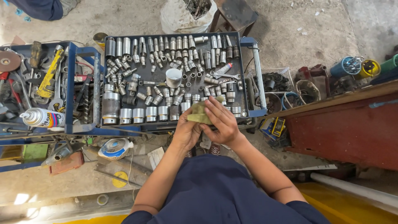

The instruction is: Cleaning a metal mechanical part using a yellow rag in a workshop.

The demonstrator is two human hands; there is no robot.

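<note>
Crowding the blue tool tray are rows of chrome sockets, with a white cup standing among them. Left of it, a second tray holds a yellow wrench and a spray can; a small fan lies on the floor nearby. At the tray's near edge, the left hand cups an olive rag while the right hand presses over it, fingers curled.

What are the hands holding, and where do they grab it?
Both hands hold a greenish cloth: the left hand cups it from below, the right hand presses on top. Anything wrapped inside cannot be told.
</note>
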